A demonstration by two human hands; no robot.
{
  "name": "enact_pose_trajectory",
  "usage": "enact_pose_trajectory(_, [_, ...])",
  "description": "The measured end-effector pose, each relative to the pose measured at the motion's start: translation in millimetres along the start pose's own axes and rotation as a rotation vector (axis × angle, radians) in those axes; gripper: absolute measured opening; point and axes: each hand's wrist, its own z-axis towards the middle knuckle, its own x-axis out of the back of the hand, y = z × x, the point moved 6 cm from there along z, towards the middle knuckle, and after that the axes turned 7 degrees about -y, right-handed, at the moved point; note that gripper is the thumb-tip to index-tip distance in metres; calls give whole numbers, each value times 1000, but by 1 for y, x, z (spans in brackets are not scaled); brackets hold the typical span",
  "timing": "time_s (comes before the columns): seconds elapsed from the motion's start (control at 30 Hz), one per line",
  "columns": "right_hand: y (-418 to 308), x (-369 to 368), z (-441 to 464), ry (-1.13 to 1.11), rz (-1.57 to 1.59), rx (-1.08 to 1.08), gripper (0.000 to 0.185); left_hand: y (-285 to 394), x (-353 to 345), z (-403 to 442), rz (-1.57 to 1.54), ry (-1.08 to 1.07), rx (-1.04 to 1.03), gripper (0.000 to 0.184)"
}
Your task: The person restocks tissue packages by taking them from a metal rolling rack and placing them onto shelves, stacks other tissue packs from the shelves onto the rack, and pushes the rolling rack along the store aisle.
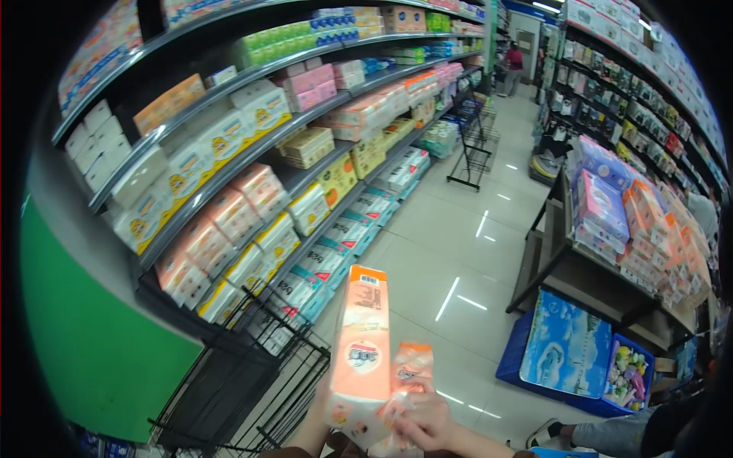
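A tall orange-and-white tissue pack (360,355) stands upright in front of me, with a barcode on its orange top end. My left hand (321,391) supports it from the left side, its fingers mostly hidden behind the pack. On the other side, my right hand (424,418) has its fingers closed on the crinkled plastic wrapping near the lower right of the bundle. A second orange tissue pack (414,359), shorter in view, shows just behind that hand. Whether the two packs share one wrapper I cannot tell.
A black wire rack (294,393) stands close at my lower left, beside shelves (298,114) of tissue packs. A display table (569,248) and a blue crate (513,362) are on the right. Someone's shoe (544,433) shows at lower right; another person (513,65) is down the aisle.
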Motion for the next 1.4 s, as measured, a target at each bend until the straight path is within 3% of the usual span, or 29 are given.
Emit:
enact_pose_trajectory(0.23, [160, 98, 5, 373, -12, -583, 38, 13, -27, 179, -49, -98, 141, 52])
enact_pose_trajectory(0.3, [203, 123, 18, 384, -104, -690, 38, 35, -23, 219, -66, -147, 91, 54])
enact_pose_trajectory(0.4, [248, 144, 68, 267, -228, -781, 40, 77, -39, 256, -229, -191, 176, 55])
enact_pose_trajectory(0.5, [279, 165, 126, 314, -432, -675, 39, 123, -26, 295, -257, -203, 143, 54])
enact_pose_trajectory(0.53, [298, 173, 131, 429, -370, -732, 35, 136, -20, 299, -259, -151, 90, 54])
enact_pose_trajectory(0.6, [312, 194, 185, 439, -366, -559, 32, 167, -9, 300, -251, -36, -16, 53])
enact_pose_trajectory(0.63, [325, 203, 210, 488, -319, -607, 35, 181, -2, 298, -259, -3, -47, 52])
enact_pose_trajectory(0.77, [365, 217, 341, 339, -293, -556, 48, 211, 36, 288, -312, 81, -209, 52])
enact_pose_trajectory(1.0, [414, 182, 511, 376, 295, -156, 45, 218, 91, 270, -329, 372, -509, 52])
enact_pose_trajectory(1.1, [508, 142, 530, 213, 142, -181, 43, 220, 106, 275, -434, 396, -597, 52])
enact_pose_trajectory(1.17, [585, 103, 523, 218, 461, -368, 41, 219, 115, 280, -513, 394, -666, 53])
enact_pose_trajectory(1.23, [636, 90, 506, 142, 588, -521, 39, 234, 108, 294, -568, 396, -754, 54])
enact_pose_trajectory(1.37, [659, 98, 532, 106, 869, -673, 37, 258, 97, 328, -612, 429, -857, 54])
enact_pose_trajectory(1.4, [661, 106, 542, 65, 893, -629, 36, 265, 90, 337, -614, 428, -850, 54])
